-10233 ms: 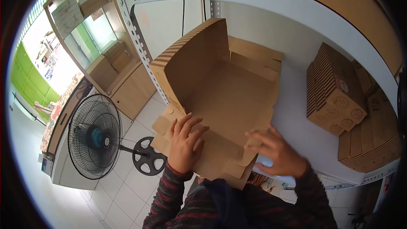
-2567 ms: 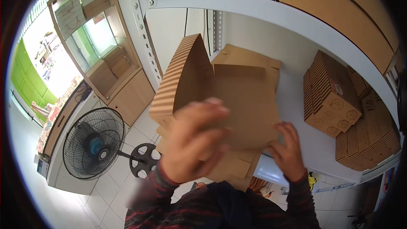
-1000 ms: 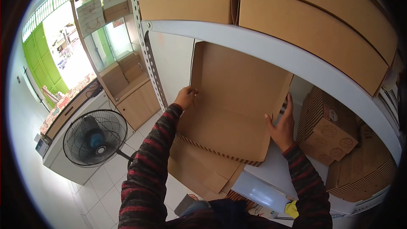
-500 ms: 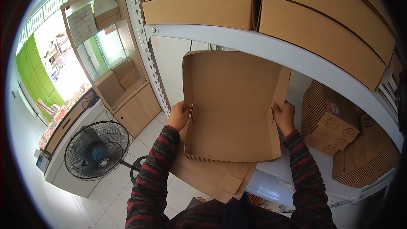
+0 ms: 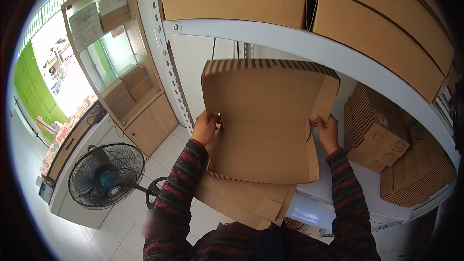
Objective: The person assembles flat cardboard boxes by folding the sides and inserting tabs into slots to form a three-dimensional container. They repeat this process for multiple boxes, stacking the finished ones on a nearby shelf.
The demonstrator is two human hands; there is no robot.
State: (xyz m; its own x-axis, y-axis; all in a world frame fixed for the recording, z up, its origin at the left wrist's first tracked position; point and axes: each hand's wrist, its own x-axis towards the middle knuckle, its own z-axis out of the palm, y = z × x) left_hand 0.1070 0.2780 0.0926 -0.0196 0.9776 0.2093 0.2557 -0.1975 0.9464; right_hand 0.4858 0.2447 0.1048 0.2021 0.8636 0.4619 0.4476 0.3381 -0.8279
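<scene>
A person held up a folded brown cardboard box (image 5: pixel 263 121) with both hands, in front of a white metal shelf (image 5: pixel 309 48). The left hand (image 5: pixel 205 128) gripped the box's left edge, fingers curled round the cardboard with the fingertips hidden behind it. The right hand (image 5: pixel 327 133) gripped the right edge in the same way, fingers closed on the side flap. Both arms wore dark striped sleeves (image 5: pixel 176 198).

The box was tilted almost upright, its underside facing the camera, so what lay inside it could not be seen. A band of brown and white stripes ran along its top rim and its bottom edge. Just below it, more flat cardboard sheets (image 5: pixel 241 200) rested on the edge of a white tabletop (image 5: pixel 338 193).

On the shelf above lay closed brown boxes (image 5: pixel 237 2), side by side. To the right, on the tabletop, stood a stack of flattened boxes (image 5: pixel 374 128), and a second stack (image 5: pixel 420 169) just beside it.

Down on the left, a black floor fan (image 5: pixel 106 176) stood on white tiles, near a wooden cabinet with glass doors (image 5: pixel 116 77) that held a few more brown boxes.
</scene>
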